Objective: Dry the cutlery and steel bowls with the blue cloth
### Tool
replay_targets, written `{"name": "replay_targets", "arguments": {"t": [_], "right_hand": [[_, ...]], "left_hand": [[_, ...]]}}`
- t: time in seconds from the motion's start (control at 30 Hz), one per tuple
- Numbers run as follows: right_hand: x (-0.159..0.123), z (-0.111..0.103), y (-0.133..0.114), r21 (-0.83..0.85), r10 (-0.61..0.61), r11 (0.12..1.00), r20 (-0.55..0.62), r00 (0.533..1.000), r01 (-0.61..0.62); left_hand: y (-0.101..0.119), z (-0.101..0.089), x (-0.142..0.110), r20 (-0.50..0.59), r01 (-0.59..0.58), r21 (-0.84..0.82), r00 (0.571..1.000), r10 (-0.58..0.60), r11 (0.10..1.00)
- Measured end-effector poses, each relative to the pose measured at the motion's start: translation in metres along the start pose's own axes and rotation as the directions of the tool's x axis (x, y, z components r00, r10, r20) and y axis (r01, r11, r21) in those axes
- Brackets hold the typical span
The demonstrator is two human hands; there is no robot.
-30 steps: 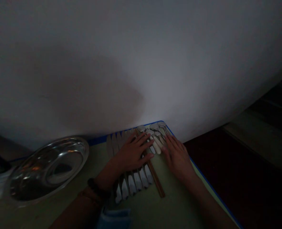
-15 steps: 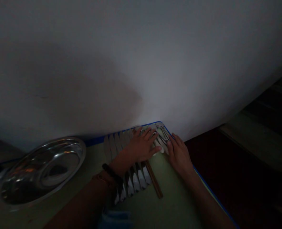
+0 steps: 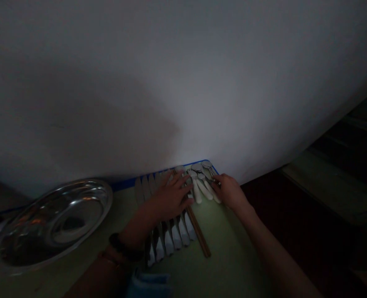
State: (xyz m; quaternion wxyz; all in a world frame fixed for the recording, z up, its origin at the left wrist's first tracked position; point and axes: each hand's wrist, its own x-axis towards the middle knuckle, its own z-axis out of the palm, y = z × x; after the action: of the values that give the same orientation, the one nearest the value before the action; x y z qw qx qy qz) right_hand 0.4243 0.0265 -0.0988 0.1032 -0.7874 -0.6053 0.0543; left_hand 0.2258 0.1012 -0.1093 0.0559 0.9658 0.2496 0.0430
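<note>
Fingers of your left hand (image 3: 167, 200): spread, palm down over the row of long silver metal utensils with broad flat handles (image 3: 168, 240); the fingertips reach the upper part of the brown wooden chopsticks (image 3: 198, 231). Nothing appears gripped.
Fingers of your right hand (image 3: 230, 192): bent close together, at the lower ends of the silver metal spoons (image 3: 207, 164) by the table's right edge — you cannot tell from here whether they pinch one.
Lined up: the long utensils lie side by side, handles towards you, with the chopsticks along their right.
Not lined up: the cutlery with slim white handles (image 3: 205, 190), between your hands, fans out at uneven angles; by the look of it, this end is the less orderly — the rest seems set.
Left side: an oval shiny steel basin (image 3: 78, 225) stands apart on the pale green table with a blue edge (image 3: 233, 256).
</note>
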Motion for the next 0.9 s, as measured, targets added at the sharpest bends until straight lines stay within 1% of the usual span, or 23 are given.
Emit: {"name": "replay_targets", "arguments": {"t": [0.17, 0.33, 0.47, 0.67, 0.77, 0.9], "right_hand": [[0.016, -0.002, -0.004, -0.049, 0.013, 0.999, 0.069, 0.998, -0.01], [0.025, -0.001, -0.006, -0.122, 0.035, 0.992, 0.133, 0.991, -0.019], [0.035, -0.008, -0.014, -0.178, 0.023, 0.984, 0.18, 0.983, 0.01], [0.046, -0.011, -0.027, -0.223, -0.007, 0.973, 0.22, 0.975, 0.057], [0.047, -0.012, -0.025, -0.229, -0.004, 0.972, 0.222, 0.975, 0.056], [0.042, -0.024, -0.024, -0.207, -0.013, 0.977, 0.215, 0.976, 0.059]], "left_hand": [[0.009, 0.002, -0.001, 0.013, -0.094, -0.048, 0.995, 0.095, 0.994], [0.013, 0.005, -0.001, 0.045, -0.108, -0.073, 0.993, 0.111, 0.992], [0.01, 0.002, -0.003, 0.068, -0.087, -0.078, 0.993, 0.092, 0.993], [-0.002, -0.006, -0.006, 0.141, 0.026, -0.062, 0.99, -0.018, 0.998], [-0.002, -0.006, -0.007, 0.164, 0.027, -0.086, 0.986, -0.013, 0.996], [0.0, -0.005, -0.007, 0.172, 0.006, -0.136, 0.985, 0.017, 0.991]]}}
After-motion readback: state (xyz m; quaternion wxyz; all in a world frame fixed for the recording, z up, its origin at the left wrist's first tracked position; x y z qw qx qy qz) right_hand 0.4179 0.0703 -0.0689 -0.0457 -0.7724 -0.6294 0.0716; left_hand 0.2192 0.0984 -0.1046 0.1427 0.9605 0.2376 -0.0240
